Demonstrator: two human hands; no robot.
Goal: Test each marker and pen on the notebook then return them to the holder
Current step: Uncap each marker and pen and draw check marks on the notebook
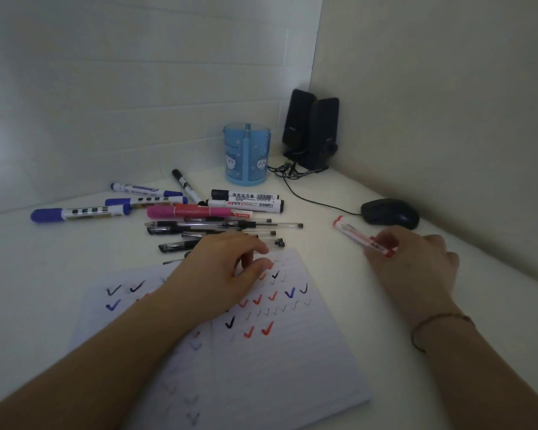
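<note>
Bare tabletop (317, 212) lies between the right fingers (382, 243) and the blue holder (247, 153) beyond them to the left. Left of that lane, a heap of gel pens (224, 225) and markers (156, 200) crowds the surface. Just beyond the right fingers sits a black mouse (389, 213), its cable (311, 198) crossing toward two speakers (312, 128).

A pair of tall black desktop speakers (312, 131) stands in the corner at upper centre of the frame, on the white table (448, 305). A black computer mouse (390, 213) lies right of centre, its thin black cable (311, 201) trailing toward the speakers.
</note>
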